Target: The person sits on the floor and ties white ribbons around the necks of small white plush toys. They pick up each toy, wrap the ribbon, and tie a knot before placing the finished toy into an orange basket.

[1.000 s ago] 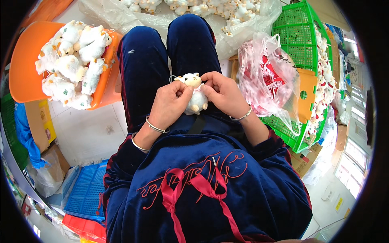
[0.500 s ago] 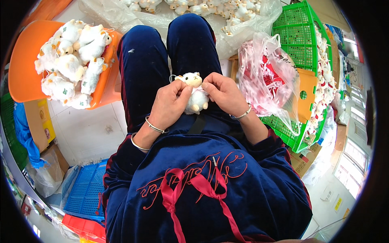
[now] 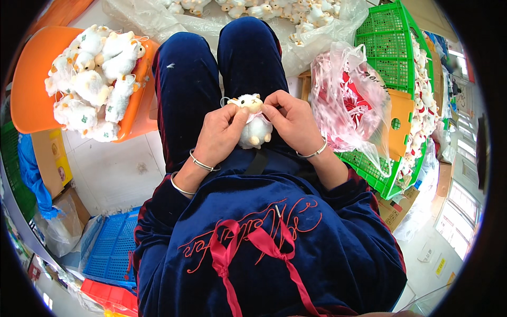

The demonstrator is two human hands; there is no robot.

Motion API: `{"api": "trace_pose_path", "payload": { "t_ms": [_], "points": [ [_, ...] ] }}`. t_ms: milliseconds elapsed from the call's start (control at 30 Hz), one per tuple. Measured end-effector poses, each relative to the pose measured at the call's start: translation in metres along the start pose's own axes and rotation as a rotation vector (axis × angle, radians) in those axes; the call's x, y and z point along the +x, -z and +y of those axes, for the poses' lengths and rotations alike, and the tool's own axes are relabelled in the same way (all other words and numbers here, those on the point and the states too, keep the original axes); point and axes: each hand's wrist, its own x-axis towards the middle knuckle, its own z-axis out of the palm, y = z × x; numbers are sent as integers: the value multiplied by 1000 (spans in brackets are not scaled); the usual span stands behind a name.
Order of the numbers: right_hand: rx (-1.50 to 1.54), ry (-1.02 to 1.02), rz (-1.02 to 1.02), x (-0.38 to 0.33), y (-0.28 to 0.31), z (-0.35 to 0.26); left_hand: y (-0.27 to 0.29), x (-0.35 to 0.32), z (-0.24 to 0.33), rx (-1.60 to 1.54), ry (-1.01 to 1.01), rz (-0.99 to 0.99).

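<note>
It looks like a toy workshop: matching white plush toys [image 3: 90, 87] are heaped on an orange chair [image 3: 33, 79] at upper left and amid plastic sheeting [image 3: 322, 55] at the top; a green crate [image 3: 383, 37] and a clear bag of pink and red strips [image 3: 346, 100] crowd the upper right; a similar toy [image 3: 256, 130] is between the left hand [image 3: 218, 133] and right hand [image 3: 293, 122].
</note>
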Motion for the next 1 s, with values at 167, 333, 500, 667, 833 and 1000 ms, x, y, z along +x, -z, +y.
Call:
{"api": "trace_pose_path", "payload": {
  "t_ms": [167,333,500,667,833,1000],
  "points": [
    [-83,80,11,1,-1,-3,-3,-1,9,24,6,50],
    [-16,-91,-148,-1,8,-11,-2,-4,8,6,-8,39],
    [194,-136,-194,-3,6,13,-2,-5,2,-89,1,3],
    [199,-150,-220,-2,8,14,3,-5,0,-120,39,-88],
    [288,-199,-278,-1,11,16,3,-5,-1,-115,40,-104],
    [318,-215,-327,-1,15,12,3,-4,5,-50,44,-80]
  ]
}}
